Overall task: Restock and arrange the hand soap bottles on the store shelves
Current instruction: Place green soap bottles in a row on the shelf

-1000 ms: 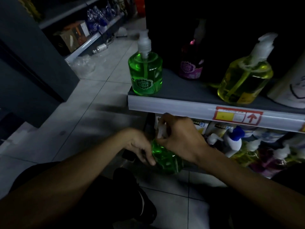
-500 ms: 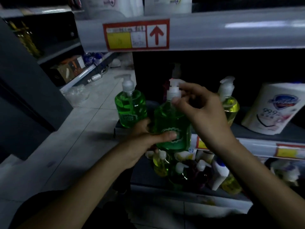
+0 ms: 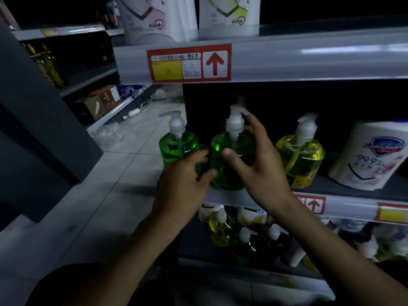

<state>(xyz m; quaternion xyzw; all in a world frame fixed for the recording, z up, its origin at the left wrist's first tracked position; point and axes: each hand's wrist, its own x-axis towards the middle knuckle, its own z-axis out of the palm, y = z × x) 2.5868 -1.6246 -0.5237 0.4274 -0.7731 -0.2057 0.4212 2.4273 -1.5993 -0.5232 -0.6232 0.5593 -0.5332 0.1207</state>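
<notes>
A green pump soap bottle (image 3: 231, 155) stands on the middle shelf (image 3: 353, 204), between a second green bottle (image 3: 176, 146) at the shelf's left end and a yellow bottle (image 3: 302, 155). My right hand (image 3: 256, 164) wraps the middle green bottle from the right, thumb across its front and fingers by the pump neck. My left hand (image 3: 185, 180) grips the same bottle's lower left side, in the gap between the two green bottles.
A white refill pouch (image 3: 371, 155) stands right of the yellow bottle. The upper shelf (image 3: 287, 60) holds two white pouches. Several small soap bottles (image 3: 249, 235) crowd the bottom shelf. Tiled aisle floor (image 3: 110, 195) lies left, with another shelving unit beyond.
Both hands lifted the green bottle from near the bottom shelf up to the middle shelf and set it beside the other green bottle; my right hand slid from the pump down to the body.
</notes>
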